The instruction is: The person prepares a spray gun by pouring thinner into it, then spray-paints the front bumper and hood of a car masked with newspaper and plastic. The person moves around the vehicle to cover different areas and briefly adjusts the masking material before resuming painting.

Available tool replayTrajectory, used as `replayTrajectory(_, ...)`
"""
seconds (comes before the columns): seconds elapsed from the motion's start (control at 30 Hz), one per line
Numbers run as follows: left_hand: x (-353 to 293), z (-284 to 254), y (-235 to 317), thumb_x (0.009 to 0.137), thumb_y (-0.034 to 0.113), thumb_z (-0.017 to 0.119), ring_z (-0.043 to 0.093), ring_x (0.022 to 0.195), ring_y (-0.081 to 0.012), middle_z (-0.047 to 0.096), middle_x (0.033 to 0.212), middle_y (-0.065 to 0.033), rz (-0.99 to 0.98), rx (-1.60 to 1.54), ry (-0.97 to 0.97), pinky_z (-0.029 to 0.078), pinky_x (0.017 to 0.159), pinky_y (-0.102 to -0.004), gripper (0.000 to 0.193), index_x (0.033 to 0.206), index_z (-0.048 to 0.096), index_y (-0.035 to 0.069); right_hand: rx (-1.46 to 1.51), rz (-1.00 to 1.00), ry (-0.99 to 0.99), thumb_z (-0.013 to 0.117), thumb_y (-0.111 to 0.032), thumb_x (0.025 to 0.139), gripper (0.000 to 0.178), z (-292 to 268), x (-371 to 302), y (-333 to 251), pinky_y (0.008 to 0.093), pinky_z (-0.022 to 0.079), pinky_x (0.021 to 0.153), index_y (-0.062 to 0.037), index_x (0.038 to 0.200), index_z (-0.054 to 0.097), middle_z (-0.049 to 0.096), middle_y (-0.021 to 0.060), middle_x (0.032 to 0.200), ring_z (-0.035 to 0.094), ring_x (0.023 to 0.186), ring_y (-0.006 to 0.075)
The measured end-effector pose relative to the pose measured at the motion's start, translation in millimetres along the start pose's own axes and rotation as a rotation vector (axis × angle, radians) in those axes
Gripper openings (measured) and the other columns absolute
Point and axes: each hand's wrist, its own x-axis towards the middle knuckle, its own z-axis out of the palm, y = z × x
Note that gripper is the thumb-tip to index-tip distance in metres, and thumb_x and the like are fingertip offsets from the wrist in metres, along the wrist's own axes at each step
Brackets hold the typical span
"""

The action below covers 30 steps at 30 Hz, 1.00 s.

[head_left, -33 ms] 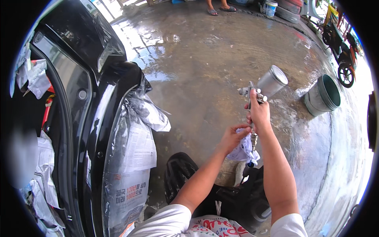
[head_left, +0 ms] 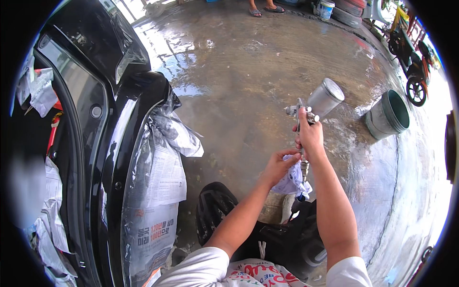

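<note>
My right hand (head_left: 311, 138) is wrapped around the handle of a metal spray gun (head_left: 300, 111), thumb up along its back. A silver paint cup (head_left: 326, 98) sits on the gun, tilted to the right. The fingertips of my left hand (head_left: 281, 167) pinch together at the lower end of the handle. Bunched against those fingers, a white cloth (head_left: 288, 183) hangs down beside the metal hose fitting (head_left: 304, 168). The far fingers of my left hand are partly hidden.
On the left stands a glossy black car body (head_left: 114, 143), partly masked with newspaper and plastic sheet (head_left: 160, 186). A green-grey bucket (head_left: 386, 117) is at right on the wet concrete floor (head_left: 239, 95). Farther off are a motorcycle (head_left: 415, 76), tyres (head_left: 348, 14) and a person's sandalled feet (head_left: 263, 10).
The whole view has shifted slightly, so everything sits a little farther left. Both hands keep the same pose on the spray gun and cloth.
</note>
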Motion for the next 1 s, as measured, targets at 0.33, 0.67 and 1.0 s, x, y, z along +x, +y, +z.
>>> replayTrajectory(0.33, -24, -41, -46, 0.102, 0.023, 0.069, 0.061, 0.093, -0.0066, 0.070, 0.103, 0.0024, 0.010, -0.077, 0.021, 0.049, 0.083, -0.0259, 0.027, 0.118, 0.074, 0.002, -0.295, 0.046, -0.047, 0.064, -0.055, 0.098, 0.055, 41, -24, 30, 0.0357, 0.047, 0.044, -0.0003, 0.096, 0.067, 0.066, 0.0069, 0.069, 0.060, 0.049, 0.0194)
replayTrajectory(0.67, -37, -57, -53, 0.099, 0.019, 0.073, 0.061, 0.092, -0.0078, 0.070, 0.103, 0.0006, -0.034, -0.217, 0.040, 0.050, 0.082, -0.0258, 0.028, 0.120, 0.073, 0.002, -0.350, 0.050, -0.071, 0.064, -0.056, 0.096, 0.056, 59, -32, 42, 0.0366, 0.051, 0.047, -0.0002, 0.097, 0.068, 0.069, 0.0089, 0.072, 0.065, 0.054, 0.0199)
replayTrajectory(1.0, -46, -68, -62, 0.098, 0.019, 0.074, 0.062, 0.091, -0.0061, 0.070, 0.103, 0.0016, -0.043, -0.380, -0.029, 0.050, 0.079, -0.0246, 0.025, 0.118, 0.073, 0.003, -0.333, 0.056, -0.098, 0.065, -0.053, 0.098, 0.053, 64, -43, 45, 0.0365, 0.048, 0.043, 0.0000, 0.098, 0.066, 0.067, 0.0079, 0.071, 0.060, 0.050, 0.0185)
